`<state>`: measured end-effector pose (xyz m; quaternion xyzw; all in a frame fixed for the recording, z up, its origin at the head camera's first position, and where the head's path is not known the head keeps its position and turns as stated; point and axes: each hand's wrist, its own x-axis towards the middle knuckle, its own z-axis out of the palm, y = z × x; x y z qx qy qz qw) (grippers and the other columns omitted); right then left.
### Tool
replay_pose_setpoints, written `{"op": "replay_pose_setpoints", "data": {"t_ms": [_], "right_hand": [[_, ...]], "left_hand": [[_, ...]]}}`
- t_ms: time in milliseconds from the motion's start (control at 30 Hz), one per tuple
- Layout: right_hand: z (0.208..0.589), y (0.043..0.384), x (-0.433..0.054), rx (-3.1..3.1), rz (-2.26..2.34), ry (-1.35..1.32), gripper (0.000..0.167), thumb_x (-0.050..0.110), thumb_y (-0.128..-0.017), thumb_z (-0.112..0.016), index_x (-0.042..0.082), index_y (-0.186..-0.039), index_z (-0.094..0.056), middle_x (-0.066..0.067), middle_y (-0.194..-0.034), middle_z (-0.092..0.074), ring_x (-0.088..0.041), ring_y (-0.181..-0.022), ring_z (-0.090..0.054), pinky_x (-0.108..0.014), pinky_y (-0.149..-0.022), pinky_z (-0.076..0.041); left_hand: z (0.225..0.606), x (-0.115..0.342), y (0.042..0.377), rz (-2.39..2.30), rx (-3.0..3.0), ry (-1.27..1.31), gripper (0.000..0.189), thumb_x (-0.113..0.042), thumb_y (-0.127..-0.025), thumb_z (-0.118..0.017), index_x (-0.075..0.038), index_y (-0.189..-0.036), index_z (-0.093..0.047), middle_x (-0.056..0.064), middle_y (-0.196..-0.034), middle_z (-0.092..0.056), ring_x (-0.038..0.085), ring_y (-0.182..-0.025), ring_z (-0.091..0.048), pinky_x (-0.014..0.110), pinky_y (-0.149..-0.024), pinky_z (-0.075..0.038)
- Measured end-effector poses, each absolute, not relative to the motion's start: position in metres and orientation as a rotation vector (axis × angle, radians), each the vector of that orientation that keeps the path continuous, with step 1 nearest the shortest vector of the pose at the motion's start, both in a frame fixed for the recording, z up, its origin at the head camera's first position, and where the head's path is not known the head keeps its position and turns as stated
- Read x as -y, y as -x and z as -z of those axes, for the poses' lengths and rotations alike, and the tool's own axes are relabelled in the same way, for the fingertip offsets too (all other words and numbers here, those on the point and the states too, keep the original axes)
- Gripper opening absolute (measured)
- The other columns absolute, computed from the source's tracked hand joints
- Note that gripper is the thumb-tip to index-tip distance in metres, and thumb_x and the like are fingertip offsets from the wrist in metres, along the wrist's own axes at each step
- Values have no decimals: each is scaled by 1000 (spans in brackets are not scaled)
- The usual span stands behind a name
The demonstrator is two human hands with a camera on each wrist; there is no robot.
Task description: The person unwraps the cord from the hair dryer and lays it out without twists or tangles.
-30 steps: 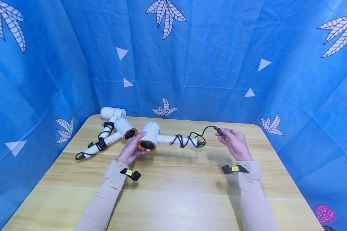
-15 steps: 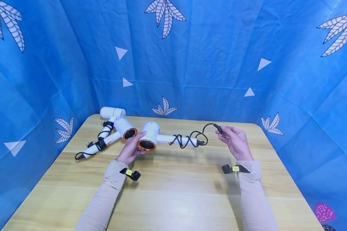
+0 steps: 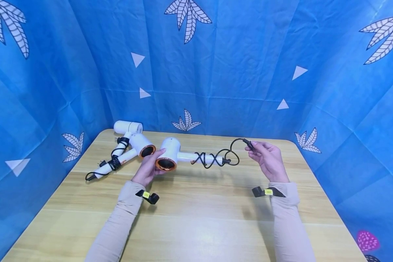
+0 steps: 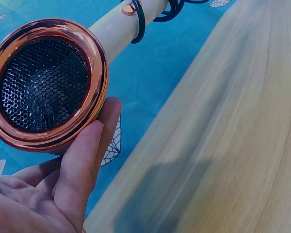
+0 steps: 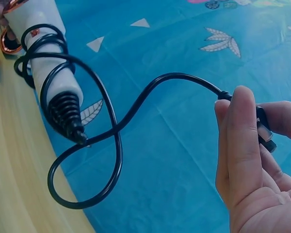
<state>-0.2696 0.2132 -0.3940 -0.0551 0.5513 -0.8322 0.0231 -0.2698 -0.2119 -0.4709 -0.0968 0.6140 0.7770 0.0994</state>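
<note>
My left hand [image 3: 148, 169] grips the head of a white hair dryer [image 3: 171, 148] with a copper-coloured ring. In the left wrist view, a dark honeycomb mesh [image 4: 44, 85] fills that ring, and the fingers curl around its underside. The dryer's handle points right, with a black cord [image 3: 205, 160] wound loosely around it. From the handle's ribbed end [image 5: 65, 114], the cord makes a wide loop and runs up to my right hand [image 3: 268, 160]. That hand pinches the plug [image 5: 266, 133] between thumb and fingers, which partly hide it.
Two more white hair dryers lie at the back left of the wooden table [image 3: 196, 225]. The nearer one [image 3: 140, 143] has a copper ring; the farther one [image 3: 128, 127] is all white. Cords are wrapped around both handles. A blue patterned curtain [image 3: 242, 65] surrounds the table.
My right hand has moved slightly right and up with the plug, and the cord's loop near the handle end has widened. The left hand and dryer stay nearly still.
</note>
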Motion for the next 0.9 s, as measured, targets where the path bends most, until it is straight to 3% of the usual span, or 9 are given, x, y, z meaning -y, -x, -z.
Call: {"op": "replay_pose_setpoints", "data": {"t_ms": [567, 900], "right_hand": [[377, 257, -216, -1711, 2520, 295, 17, 3, -102, -61, 9, -96, -76, -6, -85, -80, -10, -74, -76, -20, -70, -63], [374, 252, -223, -1767, 2414, 366, 16, 5, -103, -61, 10, -96, -75, -6, -86, -80, -8, -72, -74, -20, -68, -63]], "left_hand": [[470, 220, 270, -2337, -1787, 301, 50, -43, -102, -60, -3, -129, -51, -4, -84, -75, 11, -73, -76, 27, -68, -63], [469, 221, 272, -2372, -1787, 322, 43, -42, -101, -61, -7, -125, -52, -5, -83, -75, 11, -70, -76, 27, -66, -62]]}}
